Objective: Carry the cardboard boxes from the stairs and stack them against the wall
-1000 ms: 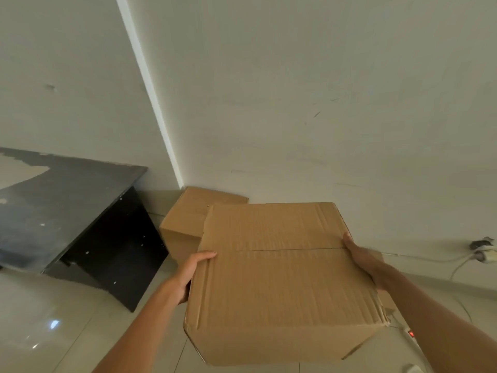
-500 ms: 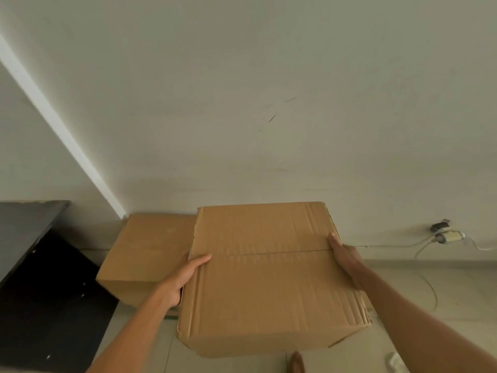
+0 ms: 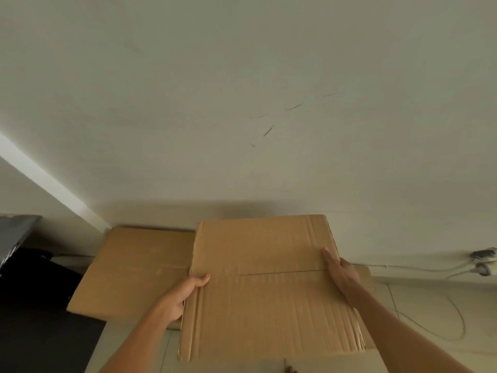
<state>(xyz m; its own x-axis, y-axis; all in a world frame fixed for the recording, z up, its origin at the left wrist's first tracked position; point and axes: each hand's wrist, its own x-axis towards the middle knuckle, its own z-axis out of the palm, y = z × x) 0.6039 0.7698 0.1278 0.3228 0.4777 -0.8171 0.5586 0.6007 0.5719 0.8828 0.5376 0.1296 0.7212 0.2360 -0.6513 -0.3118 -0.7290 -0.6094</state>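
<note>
I hold a brown cardboard box point(image 3: 269, 300) in front of me, close to the white wall point(image 3: 242, 103). My left hand point(image 3: 183, 297) grips its left edge with the thumb on top. My right hand point(image 3: 340, 273) grips the right edge, thumb lying on the top flap. A second cardboard box point(image 3: 134, 270) sits on the floor against the wall, just left of the held one and partly hidden behind it. Something brown shows past the held box's right edge; I cannot tell what it is.
A dark table point(image 3: 16, 232) stands at the left, with a black panel point(image 3: 40, 319) below it. Plugs and a socket point(image 3: 484, 262) are on the wall at the right, with white cables point(image 3: 441, 319) trailing over the tiled floor.
I have come closer to the wall. The held box has sunk lower and now overlaps the floor box more. Both hands keep the same grip.
</note>
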